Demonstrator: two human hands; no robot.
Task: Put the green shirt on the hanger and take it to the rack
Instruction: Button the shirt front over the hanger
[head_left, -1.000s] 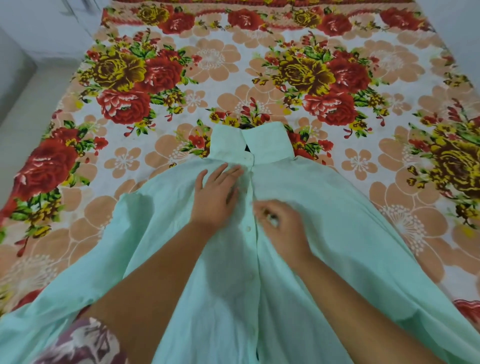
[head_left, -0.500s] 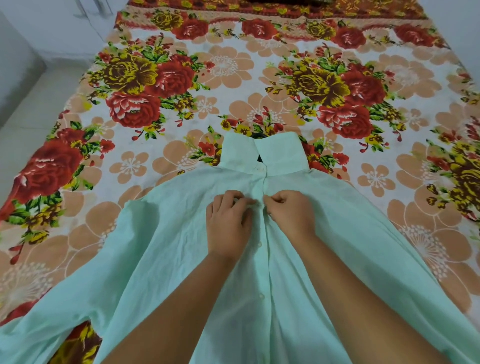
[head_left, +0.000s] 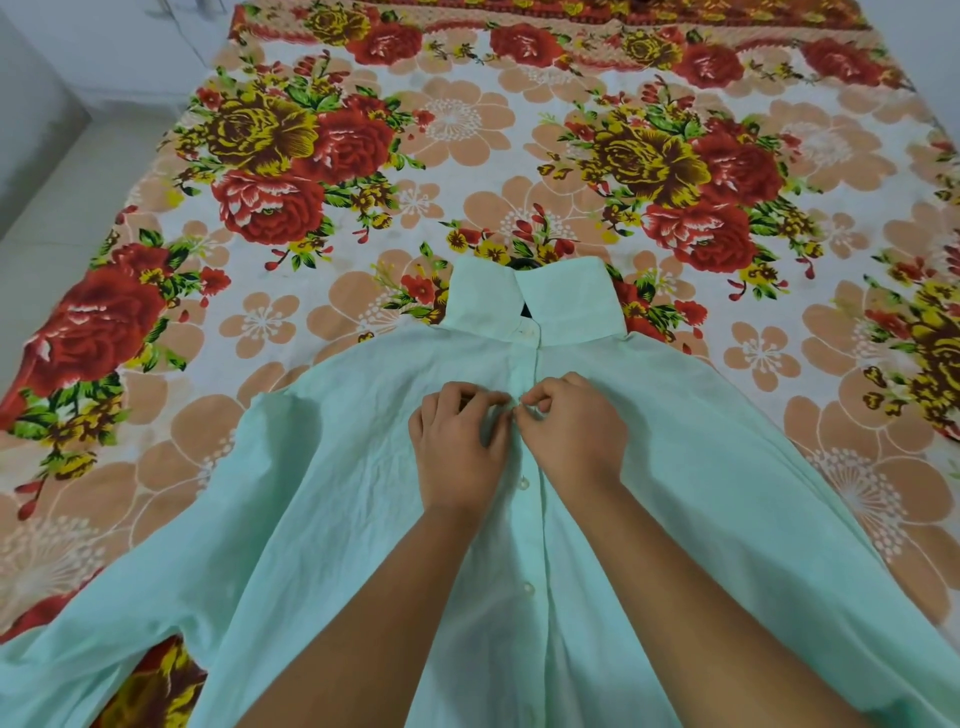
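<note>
The left hand and right hand meet fingertip to fingertip on the front opening of the shirt, just below the collar. Both have curled fingers pinching the cloth edges there. The shirt lies front-up on the flowered sheet, its long axis running away from the viewer, collar at the far end, sleeves spread to both sides. It is pale mint green, thin and creased, with small white buttons down the middle; below the hands the front lies closed. A second ago the left hand lay flat with straight fingers and the right pinched lower down; half a second ago both already pinched here.
</note>
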